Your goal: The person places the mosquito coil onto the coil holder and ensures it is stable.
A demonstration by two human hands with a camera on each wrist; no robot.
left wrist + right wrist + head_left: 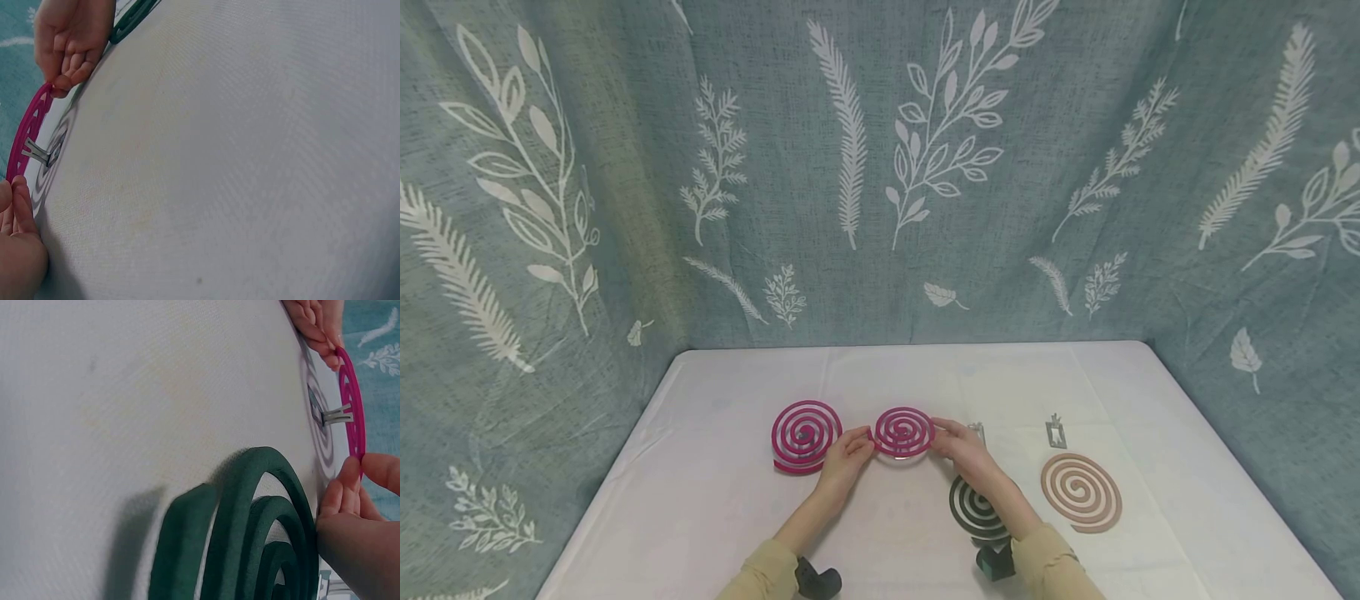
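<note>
A magenta mosquito coil (903, 431) is held level above the table between both hands. My left hand (847, 458) pinches its left edge between thumb and fingers, and my right hand (966, 450) pinches the opposite edge. Under its middle stands a small metal coil stand (337, 416), whose upper prongs reach the coil in both wrist views. The coil's ringed shadow falls on the cloth below. Just left of my left hand is a second magenta coil (805, 435). A dark green coil (181, 544) lies beneath my right forearm, partly hidden by it.
On the right side lies a brown coil (1077, 489), with a flat metal stand (1049, 432) behind it. Another metal stand (977, 429) shows partly behind the right hand. White cloth (865, 542) covers the table; a patterned blue-green curtain (880, 283) hangs around its back and sides.
</note>
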